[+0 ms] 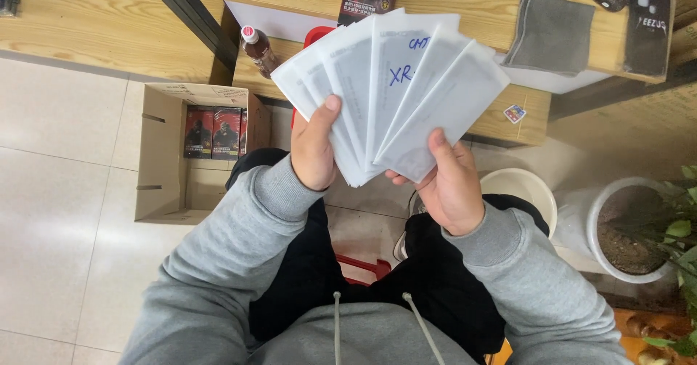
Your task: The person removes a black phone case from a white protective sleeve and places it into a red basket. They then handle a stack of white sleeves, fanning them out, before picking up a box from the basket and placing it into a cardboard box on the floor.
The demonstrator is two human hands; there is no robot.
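Observation:
I am seated and holding a fan of several flat white packets [396, 89] spread out in front of me, above my lap. My left hand [314, 147] grips the left side of the fan, thumb on top of the packets. My right hand [446, 183] holds the right side from below, thumb pressed on the lowest packet. One middle packet carries handwritten blue marks. Both sleeves are grey.
An open cardboard box [168, 183] with dark small boxes stands on the floor at left. A wooden bench [508, 122] holds a bottle [259, 49]. On the table behind lies a grey cloth [552, 34]. A white bucket [524, 191] and potted plant [639, 227] stand right.

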